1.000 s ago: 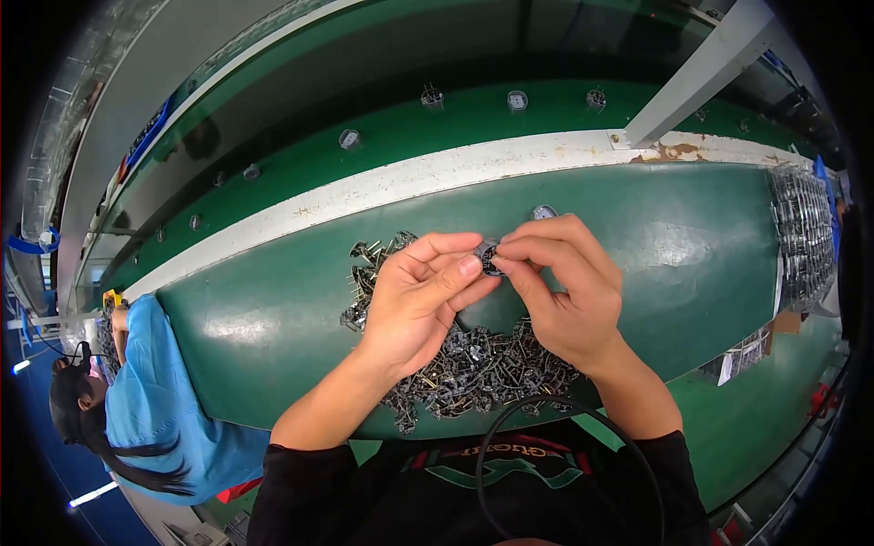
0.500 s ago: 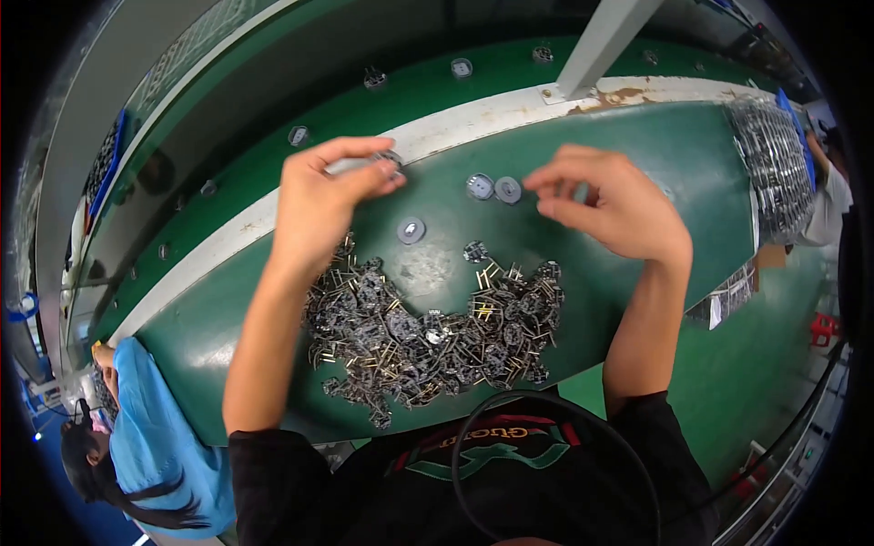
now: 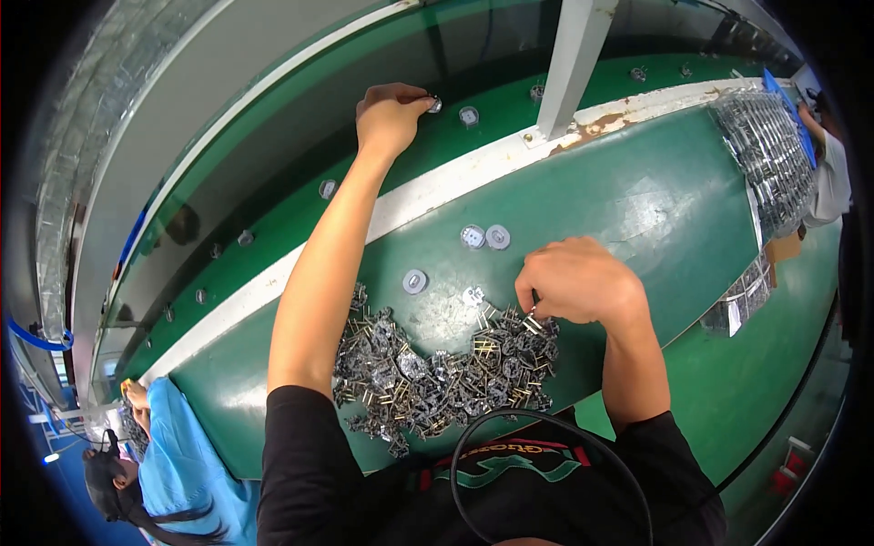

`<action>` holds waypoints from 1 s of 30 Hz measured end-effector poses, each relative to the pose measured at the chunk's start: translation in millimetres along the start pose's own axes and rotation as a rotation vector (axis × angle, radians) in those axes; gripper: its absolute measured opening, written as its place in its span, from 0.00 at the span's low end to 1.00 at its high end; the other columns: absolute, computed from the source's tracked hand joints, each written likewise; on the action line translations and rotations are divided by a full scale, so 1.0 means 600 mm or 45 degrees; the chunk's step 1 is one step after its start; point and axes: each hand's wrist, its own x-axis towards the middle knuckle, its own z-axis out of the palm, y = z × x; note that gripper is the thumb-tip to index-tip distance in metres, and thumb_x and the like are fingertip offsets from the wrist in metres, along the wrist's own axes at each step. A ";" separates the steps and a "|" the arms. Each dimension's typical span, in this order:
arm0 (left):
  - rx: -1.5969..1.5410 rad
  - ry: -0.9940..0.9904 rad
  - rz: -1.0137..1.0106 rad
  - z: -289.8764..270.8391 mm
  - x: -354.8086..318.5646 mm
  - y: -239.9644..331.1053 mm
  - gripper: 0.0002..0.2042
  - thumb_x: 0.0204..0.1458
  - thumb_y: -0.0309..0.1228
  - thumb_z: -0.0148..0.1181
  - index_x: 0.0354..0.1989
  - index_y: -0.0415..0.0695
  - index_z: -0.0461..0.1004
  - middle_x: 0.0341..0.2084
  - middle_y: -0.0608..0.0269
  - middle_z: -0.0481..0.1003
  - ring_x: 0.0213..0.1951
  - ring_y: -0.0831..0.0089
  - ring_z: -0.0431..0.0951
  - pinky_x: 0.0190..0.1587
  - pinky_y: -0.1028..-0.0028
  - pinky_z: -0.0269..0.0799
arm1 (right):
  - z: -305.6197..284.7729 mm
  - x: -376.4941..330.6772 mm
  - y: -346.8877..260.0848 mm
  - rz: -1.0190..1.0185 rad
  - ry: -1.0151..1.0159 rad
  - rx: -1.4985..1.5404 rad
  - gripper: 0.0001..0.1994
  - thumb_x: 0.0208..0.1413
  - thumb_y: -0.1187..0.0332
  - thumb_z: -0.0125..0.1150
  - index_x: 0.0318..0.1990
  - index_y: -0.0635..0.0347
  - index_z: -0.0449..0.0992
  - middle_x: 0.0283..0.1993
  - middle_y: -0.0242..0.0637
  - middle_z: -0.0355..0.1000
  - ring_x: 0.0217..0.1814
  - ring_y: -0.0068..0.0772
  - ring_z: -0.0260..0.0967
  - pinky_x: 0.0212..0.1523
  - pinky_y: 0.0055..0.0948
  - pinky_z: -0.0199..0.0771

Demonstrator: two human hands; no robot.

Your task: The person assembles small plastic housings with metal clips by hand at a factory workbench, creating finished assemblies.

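Observation:
My left hand (image 3: 391, 120) reaches over the green conveyor belt (image 3: 401, 164), its thumb and fingers pinching a small round part (image 3: 435, 106). At the right edge of a pile of small dark parts with metal pins (image 3: 437, 364), my right hand (image 3: 587, 284) is closed, fingers pointing down. One pinned part (image 3: 535, 314) shows at its fingertips. Behind the pile lie a clear-looking round part (image 3: 472, 237) and a grey disc (image 3: 498, 237), side by side. Another grey disc (image 3: 414, 281) and a pale round piece (image 3: 473, 296) rest closer to the pile.
A white metal rail (image 3: 437, 195) and an upright post (image 3: 574, 73) divide the green table (image 3: 655, 218) from the belt. Round parts (image 3: 469, 116) sit spaced along the belt. Stacked clear trays (image 3: 769, 159) stand far right. A person in blue (image 3: 187, 455) works at left.
My left hand has moved from above the table, across the rail to the belt, carrying the round part. My right hand has come down from beside the discs to the pile.

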 end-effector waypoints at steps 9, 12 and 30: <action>0.343 0.145 0.309 0.058 0.036 0.022 0.17 0.47 0.35 0.66 0.47 0.45 0.81 0.47 0.50 0.78 0.51 0.57 0.77 0.56 0.64 0.71 | -0.008 0.001 0.036 -0.117 0.128 0.193 0.04 0.47 0.70 0.66 0.32 0.53 0.83 0.35 0.32 0.79 0.40 0.40 0.77 0.39 0.39 0.74; 0.229 -0.464 0.852 0.070 0.038 0.025 0.22 0.49 0.31 0.66 0.55 0.45 0.76 0.48 0.51 0.76 0.48 0.56 0.77 0.52 0.65 0.73 | -0.020 0.001 0.032 -0.253 0.345 0.264 0.04 0.48 0.71 0.65 0.32 0.56 0.83 0.35 0.33 0.79 0.40 0.41 0.76 0.39 0.39 0.73; -0.895 -0.325 -0.271 -0.156 -0.293 0.029 0.20 0.50 0.13 0.63 0.54 0.32 0.73 0.40 0.59 0.78 0.41 0.79 0.78 0.43 0.81 0.75 | -0.031 0.005 0.030 -0.055 0.408 0.383 0.08 0.45 0.74 0.64 0.36 0.57 0.82 0.37 0.37 0.76 0.40 0.44 0.75 0.40 0.41 0.74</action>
